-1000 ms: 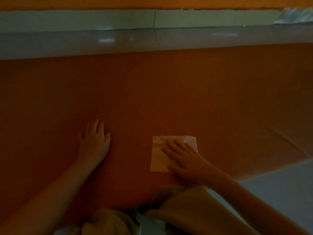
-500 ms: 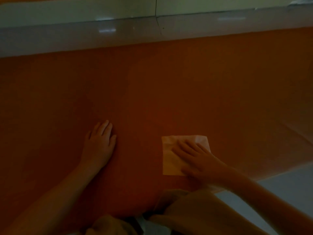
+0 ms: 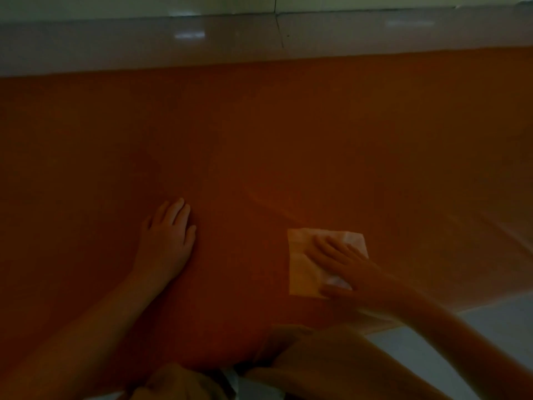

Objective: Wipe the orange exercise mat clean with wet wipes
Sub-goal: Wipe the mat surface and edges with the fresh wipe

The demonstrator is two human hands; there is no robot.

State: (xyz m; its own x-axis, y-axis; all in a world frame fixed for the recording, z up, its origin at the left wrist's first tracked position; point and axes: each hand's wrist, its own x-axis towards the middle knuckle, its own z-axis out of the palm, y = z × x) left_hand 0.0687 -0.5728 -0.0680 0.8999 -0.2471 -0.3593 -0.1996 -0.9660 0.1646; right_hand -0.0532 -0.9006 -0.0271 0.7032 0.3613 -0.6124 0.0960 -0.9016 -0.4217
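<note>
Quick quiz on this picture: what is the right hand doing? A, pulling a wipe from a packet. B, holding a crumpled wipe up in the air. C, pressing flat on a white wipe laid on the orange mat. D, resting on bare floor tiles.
C: the right hand lies with straight fingers on the white wipe, which is spread flat on the orange mat.
</note>
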